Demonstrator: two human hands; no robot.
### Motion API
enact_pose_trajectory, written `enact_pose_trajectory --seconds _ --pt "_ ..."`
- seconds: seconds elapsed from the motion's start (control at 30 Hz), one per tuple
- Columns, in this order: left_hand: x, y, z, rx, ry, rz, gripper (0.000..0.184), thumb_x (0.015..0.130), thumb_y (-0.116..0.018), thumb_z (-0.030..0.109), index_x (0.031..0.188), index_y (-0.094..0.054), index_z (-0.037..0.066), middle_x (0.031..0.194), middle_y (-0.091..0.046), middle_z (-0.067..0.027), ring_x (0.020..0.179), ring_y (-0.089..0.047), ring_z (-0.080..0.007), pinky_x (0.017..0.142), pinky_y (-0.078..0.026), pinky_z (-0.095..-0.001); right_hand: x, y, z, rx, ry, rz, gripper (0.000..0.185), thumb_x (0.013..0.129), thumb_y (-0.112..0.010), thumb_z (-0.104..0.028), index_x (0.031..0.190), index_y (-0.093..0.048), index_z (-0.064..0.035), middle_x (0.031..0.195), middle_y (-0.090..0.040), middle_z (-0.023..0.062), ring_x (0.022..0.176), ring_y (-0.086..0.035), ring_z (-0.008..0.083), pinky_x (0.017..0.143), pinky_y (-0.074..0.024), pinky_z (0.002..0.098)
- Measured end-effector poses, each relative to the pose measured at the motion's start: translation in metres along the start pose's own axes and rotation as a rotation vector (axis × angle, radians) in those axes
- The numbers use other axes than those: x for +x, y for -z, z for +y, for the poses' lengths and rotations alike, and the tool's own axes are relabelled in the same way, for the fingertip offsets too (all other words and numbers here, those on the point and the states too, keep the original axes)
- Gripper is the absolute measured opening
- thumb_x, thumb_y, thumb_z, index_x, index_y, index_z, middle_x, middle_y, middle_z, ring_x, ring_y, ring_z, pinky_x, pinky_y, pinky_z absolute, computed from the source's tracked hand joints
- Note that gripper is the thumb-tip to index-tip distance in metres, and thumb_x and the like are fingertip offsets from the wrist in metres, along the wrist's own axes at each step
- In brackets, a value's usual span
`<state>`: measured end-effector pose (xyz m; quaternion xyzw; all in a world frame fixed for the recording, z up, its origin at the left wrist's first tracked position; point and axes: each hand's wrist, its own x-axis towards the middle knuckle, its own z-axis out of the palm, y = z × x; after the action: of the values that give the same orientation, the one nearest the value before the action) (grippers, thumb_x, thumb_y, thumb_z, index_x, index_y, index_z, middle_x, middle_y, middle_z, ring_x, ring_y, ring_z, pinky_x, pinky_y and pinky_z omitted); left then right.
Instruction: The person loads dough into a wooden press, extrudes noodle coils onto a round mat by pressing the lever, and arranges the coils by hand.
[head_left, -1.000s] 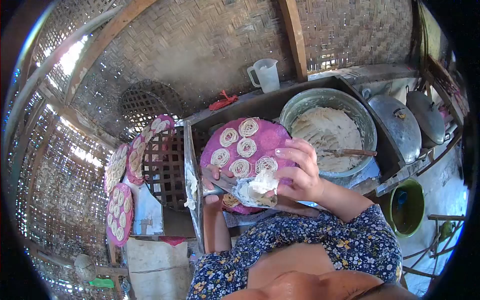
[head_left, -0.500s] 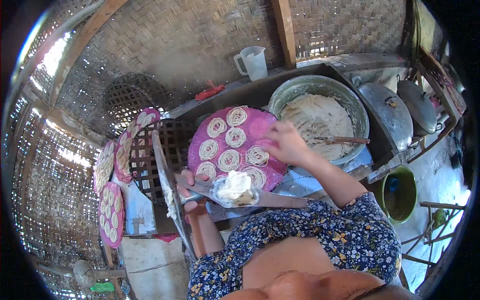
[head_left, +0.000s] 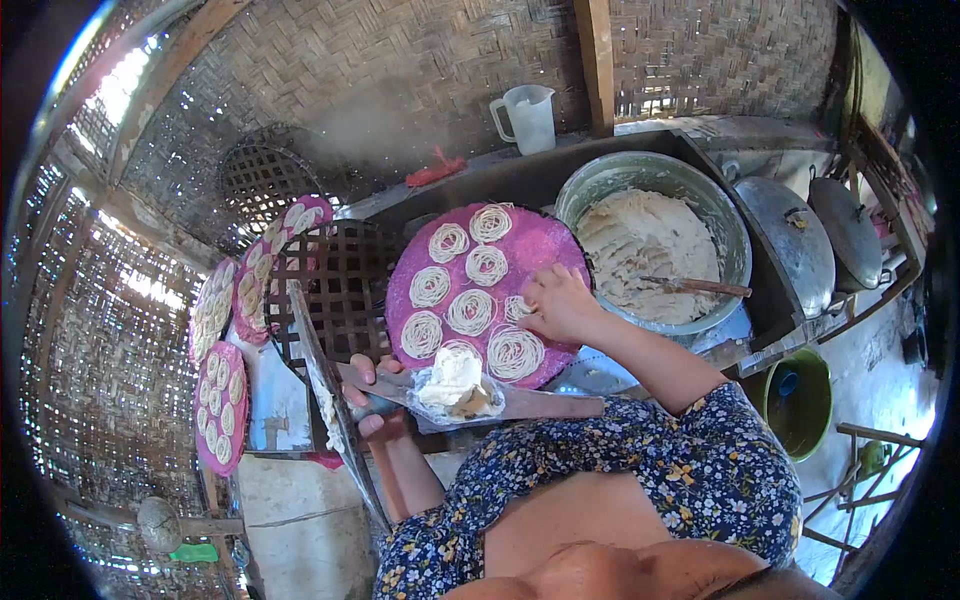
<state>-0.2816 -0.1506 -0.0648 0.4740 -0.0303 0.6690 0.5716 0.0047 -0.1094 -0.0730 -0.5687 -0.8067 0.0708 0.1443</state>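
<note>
My left hand [head_left: 376,396] is wrapped around a wooden hand press with two long boards. One board [head_left: 545,405] extends to the right, bearing a lump of pale dough [head_left: 458,382] in its cup. The other board [head_left: 335,395] slants down along the left, smeared with dough. My right hand [head_left: 562,305] is over the right part of a round tray covered in pink cloth [head_left: 545,235]. Its bent fingers are apart, the tips at a coil of thin noodle strands [head_left: 518,308] that they partly hide. Several more noodle coils [head_left: 470,312] lie on the pink cloth.
A large basin of dough [head_left: 655,235] with a wooden-handled tool [head_left: 705,286] stands to the right, near lidded pots [head_left: 785,240]. Behind are a plastic jug [head_left: 530,120] and red bag [head_left: 435,168]. Left are a woven basket [head_left: 340,265] and several pink trays of coils [head_left: 222,405].
My right hand has come down to the coil at the tray's right side. The press in my left hand has shifted slightly left and tilted. The whole view has moved a little.
</note>
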Motion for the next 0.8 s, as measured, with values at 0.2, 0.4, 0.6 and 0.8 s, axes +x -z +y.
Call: enact_pose_trajectory --seconds 0.2,0.4,0.6,0.8 --pt "-0.002 0.006 -0.004 0.035 -0.010 -0.006 0.028 0.059 -0.065 0.007 0.083 -0.053 0.015 0.094 -0.038 -0.0044 0.104 -0.052 -0.0355 0.089 -0.045 -0.0529 -0.001 0.014 0.009 0.321 0.029 -0.077 0.027 0.076 -0.060 -0.032 0.088 -0.058 -0.0070 0.089 -0.061 0.0141 0.088 -0.057 0.0304 0.078 -0.0423 0.0416" --pt "-0.005 0.003 -0.001 -0.036 0.016 0.064 0.031 0.055 -0.070 0.004 0.078 -0.052 0.014 0.094 -0.041 -0.0044 0.103 -0.051 -0.0377 0.087 -0.045 -0.0499 -0.020 0.078 0.067 0.645 -0.069 0.272 0.023 0.074 -0.066 -0.021 0.090 -0.059 -0.0048 0.077 -0.060 0.0095 0.074 -0.060 0.0221 0.066 -0.0459 0.0321" --pt "0.002 0.002 -0.011 -0.048 0.010 0.062 0.031 0.055 -0.069 0.004 0.079 -0.051 0.013 0.094 -0.040 -0.0048 0.101 -0.052 -0.0392 0.083 -0.049 -0.0487 -0.059 0.040 0.169 0.354 -0.441 0.166 0.024 0.072 -0.066 -0.025 0.088 -0.065 -0.0068 0.094 -0.061 0.0109 0.081 -0.061 0.0250 0.073 -0.0481 0.0373" --pt "0.013 0.005 -0.012 0.049 0.066 -0.040 0.034 0.068 -0.074 0.024 0.094 -0.053 0.017 0.098 -0.040 -0.0045 0.103 -0.050 -0.0317 0.085 -0.047 -0.0493 -0.107 0.022 0.228 -0.406 -0.689 -0.369 0.030 0.071 -0.063 -0.016 0.098 -0.062 -0.0051 0.100 -0.061 0.0150 0.095 -0.059 0.0250 0.077 -0.0479 0.0396"
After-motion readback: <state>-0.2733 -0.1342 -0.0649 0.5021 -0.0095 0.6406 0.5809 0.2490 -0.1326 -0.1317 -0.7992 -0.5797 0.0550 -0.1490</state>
